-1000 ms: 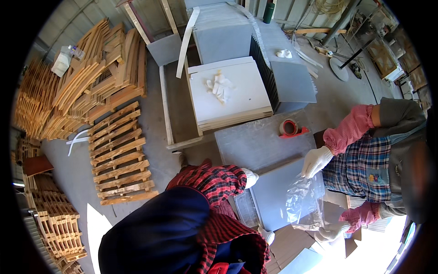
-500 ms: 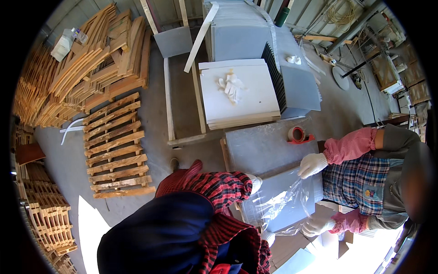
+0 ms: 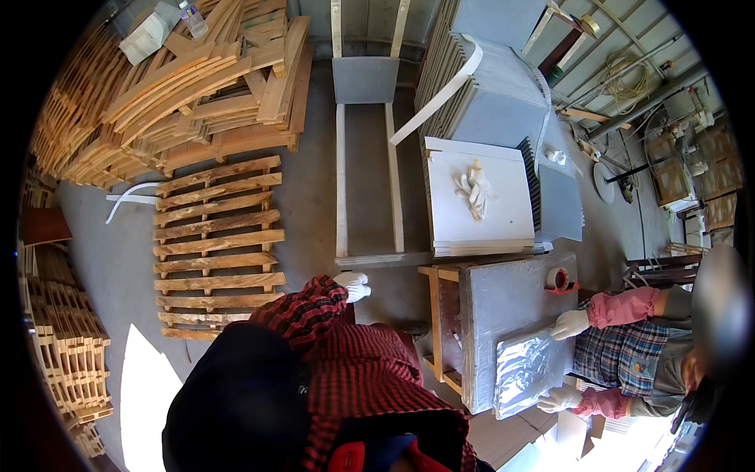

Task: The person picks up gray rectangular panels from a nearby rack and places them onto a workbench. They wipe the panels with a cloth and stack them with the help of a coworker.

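My right hand (image 3: pixel 351 285), in a white glove at the end of a red plaid sleeve, hangs over the concrete floor just left of a wooden stand (image 3: pixel 437 316). It holds nothing. My left hand is hidden. On the stand lies a large grey slab (image 3: pixel 507 303). A smaller slab wrapped in clear plastic (image 3: pixel 528 371) rests on its near right part. A co-worker with pink sleeves presses one white-gloved hand (image 3: pixel 569 324) on the wrapped slab's far edge. Their other hand (image 3: pixel 560 400) grips its near edge.
A red tape roll (image 3: pixel 557 278) sits on the grey slab's far corner. Beyond it is a stack of white boards (image 3: pixel 480 228) with a bundle of white gloves (image 3: pixel 474 189) on top, and upright grey slabs (image 3: pixel 503 102). Wooden pallets (image 3: pixel 216 244) lie at left.
My gloved hand has drawn back left, off the slab's edge. The co-worker has laid the plastic-wrapped slab flat on the grey slab. The view has shifted toward the pallets.
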Demonstrator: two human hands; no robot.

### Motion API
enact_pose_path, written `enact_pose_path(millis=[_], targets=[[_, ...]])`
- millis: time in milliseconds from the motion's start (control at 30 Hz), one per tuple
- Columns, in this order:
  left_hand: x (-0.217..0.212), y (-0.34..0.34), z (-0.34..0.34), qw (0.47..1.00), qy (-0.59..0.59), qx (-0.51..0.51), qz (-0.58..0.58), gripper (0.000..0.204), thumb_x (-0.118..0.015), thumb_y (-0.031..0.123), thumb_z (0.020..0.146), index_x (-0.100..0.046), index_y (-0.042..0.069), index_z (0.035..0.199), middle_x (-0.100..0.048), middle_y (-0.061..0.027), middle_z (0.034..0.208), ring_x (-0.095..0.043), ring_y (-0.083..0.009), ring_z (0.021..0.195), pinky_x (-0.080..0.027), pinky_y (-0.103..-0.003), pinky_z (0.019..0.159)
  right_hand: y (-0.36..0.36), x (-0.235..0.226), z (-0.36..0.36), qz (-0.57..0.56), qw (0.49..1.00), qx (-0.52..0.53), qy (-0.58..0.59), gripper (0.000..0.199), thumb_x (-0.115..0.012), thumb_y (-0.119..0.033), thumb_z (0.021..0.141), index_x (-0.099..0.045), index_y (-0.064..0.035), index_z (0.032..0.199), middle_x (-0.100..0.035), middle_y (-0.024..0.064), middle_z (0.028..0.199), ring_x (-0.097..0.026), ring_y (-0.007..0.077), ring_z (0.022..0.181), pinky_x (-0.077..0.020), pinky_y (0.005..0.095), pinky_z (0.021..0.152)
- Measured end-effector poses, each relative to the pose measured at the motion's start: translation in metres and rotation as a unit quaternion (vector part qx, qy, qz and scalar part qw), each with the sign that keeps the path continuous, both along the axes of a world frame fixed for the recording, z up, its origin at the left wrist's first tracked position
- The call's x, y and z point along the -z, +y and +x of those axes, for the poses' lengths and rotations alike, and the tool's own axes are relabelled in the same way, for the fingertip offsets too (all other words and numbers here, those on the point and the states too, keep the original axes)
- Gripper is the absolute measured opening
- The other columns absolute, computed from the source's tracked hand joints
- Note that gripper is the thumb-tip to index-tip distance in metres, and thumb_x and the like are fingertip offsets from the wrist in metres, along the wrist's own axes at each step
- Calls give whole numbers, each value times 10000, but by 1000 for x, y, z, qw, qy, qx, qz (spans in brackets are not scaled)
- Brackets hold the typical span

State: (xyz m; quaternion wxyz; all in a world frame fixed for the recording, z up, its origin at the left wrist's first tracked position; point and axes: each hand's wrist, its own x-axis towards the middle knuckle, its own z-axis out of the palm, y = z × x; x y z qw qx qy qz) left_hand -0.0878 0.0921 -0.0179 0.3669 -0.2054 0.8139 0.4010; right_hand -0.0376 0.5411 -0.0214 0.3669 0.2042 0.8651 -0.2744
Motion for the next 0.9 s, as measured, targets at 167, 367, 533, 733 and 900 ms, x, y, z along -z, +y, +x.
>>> enact_pose_path(millis=[167, 367, 533, 733, 900], targets=[[6, -69, 46, 998, -18, -56, -12, 549, -585, 465, 850, -613, 97, 1257, -629, -172, 1270, -587, -350, 1187, -445, -418, 1014, -76, 17, -6, -30, 996, -89, -4, 278, -583, -229, 857, -701, -7, 974, -675, 133, 763, -617, 241, 599, -484, 371, 540], [8, -82, 23, 995, 24, -57, 72, 494, -582, 472, 884, -624, 113, 1221, -650, -163, 1215, -606, -331, 1135, -457, -399, 974, -116, 7, -51, -156, 979, 27, -125, 156, -602, -168, 862, -678, -33, 881, -612, 57, 691, -550, 122, 547, -374, 267, 446], [0, -113, -16, 995, 46, -57, 71, 478, -623, 447, 887, -629, 100, 1214, -674, -155, 1159, -629, -315, 1082, -476, -387, 934, -151, 26, -112, -127, 986, -54, -98, 119, -600, -147, 830, -633, -40, 788, -535, -3, 649, -476, 87, 525, -301, 234, 436], [-2, -178, -34, 990, 74, -114, 27, 418, -583, 390, 896, -671, 69, 1150, -687, -176, 1061, -651, -322, 1035, -493, -394, 904, -212, 82, -220, -143, 871, -373, 286, 219, -635, -209, 837, -674, -4, 907, -666, 112, 810, -646, 238, 740, -487, 343, 585], [-25, -215, -89, 983, 10, -183, 11, 436, -573, 349, 912, -628, -8, 1156, -691, -158, 1023, -654, -273, 944, -503, -355, 830, -291, 27, -310, -101, 967, -47, 227, 586, -692, -228, 751, -574, -71, 1303, -600, 209, 1262, -599, 397, 1105, -504, 432, 906]])
